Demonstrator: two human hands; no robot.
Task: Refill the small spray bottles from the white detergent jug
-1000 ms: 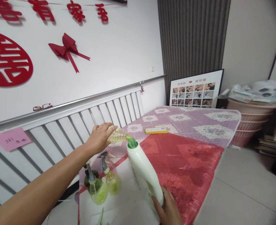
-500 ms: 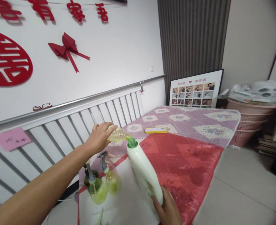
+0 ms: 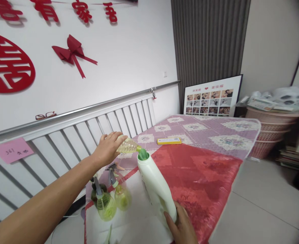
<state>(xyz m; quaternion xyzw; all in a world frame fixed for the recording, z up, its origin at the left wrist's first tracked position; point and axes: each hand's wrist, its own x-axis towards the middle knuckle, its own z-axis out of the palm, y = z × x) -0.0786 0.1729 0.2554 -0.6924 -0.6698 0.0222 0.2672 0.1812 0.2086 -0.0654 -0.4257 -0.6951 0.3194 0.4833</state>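
My left hand [image 3: 108, 149] is closed round a clear ribbed plastic bottle [image 3: 129, 146], which lies nearly sideways. Its yellowish neck rests at the green spout [image 3: 143, 155] inside the mouth of a large white detergent bottle [image 3: 154, 183]. I cannot make out any liquid passing between them. My right hand [image 3: 182, 222] grips the white bottle low down, and that bottle leans towards the upper left. Below my left forearm stand clear spray bottles with grey heads, one with yellow-green liquid [image 3: 107, 209] and one beside it [image 3: 123, 200]. A darker bottle [image 3: 94, 195] is partly hidden behind them.
A red plastic cover [image 3: 200, 179] lies over the purple patterned tablecloth [image 3: 172, 128]. On the table are a yellow-edged case [image 3: 169, 141] and a pale green strip [image 3: 109, 234]. A white radiator [image 3: 108, 127] runs along the left. Pink baskets [image 3: 268, 132] stand at the right.
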